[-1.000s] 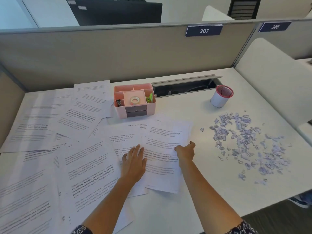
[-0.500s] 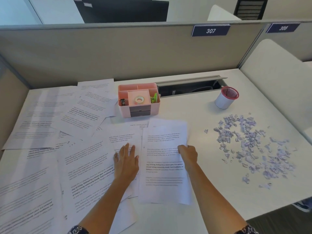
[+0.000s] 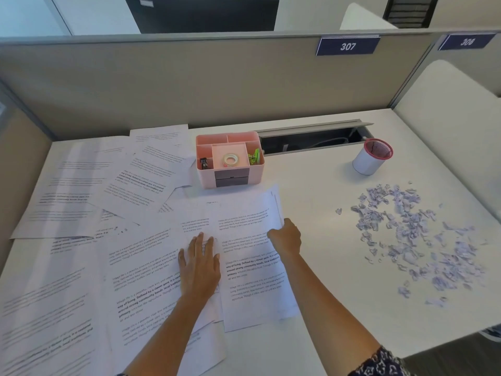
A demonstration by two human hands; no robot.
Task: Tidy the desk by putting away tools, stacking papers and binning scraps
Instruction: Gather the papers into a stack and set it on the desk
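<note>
Sheet (image 3: 252, 289) is being pinched at edge by R hand (image 3: 286, 237). Papers (image 3: 141, 267) just left of it are being pressed by flat L hand (image 3: 199, 264).

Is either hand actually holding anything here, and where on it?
The right hand grips a printed sheet by its right edge. The left hand lies flat on other papers, holding nothing.

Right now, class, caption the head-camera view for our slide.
Left hand presses papers while right hand pinches one sheet; scraps lie nearby.
</note>
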